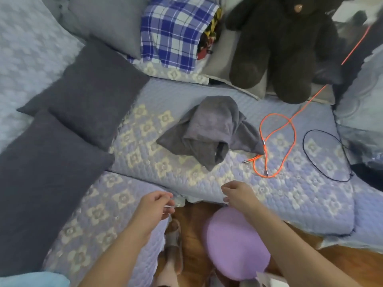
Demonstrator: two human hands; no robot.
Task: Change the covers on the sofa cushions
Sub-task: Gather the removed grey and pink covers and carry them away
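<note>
A crumpled grey cushion cover (pixel 211 129) lies in the middle of the quilted sofa seat (pixel 290 195). Two dark grey cushions lean along the left backrest, one (pixel 91 96) farther back and one (pixel 39 183) closer to me. A lighter grey cushion (pixel 107 23) stands behind them. My left hand (pixel 155 208) hovers at the seat's front edge with its fingers loosely curled and nothing in it. My right hand (pixel 238 195) hangs just to the right of it, fingers also relaxed, holding nothing. Both hands are a little short of the grey cover.
A blue plaid cloth (pixel 174 32) lies at the back, beside a dark plush bear (pixel 286 48). An orange cable (pixel 275 141) and a thin black cable (pixel 323 156) loop on the seat's right. A purple round cushion (pixel 234 243) sits on the wooden floor below my right arm.
</note>
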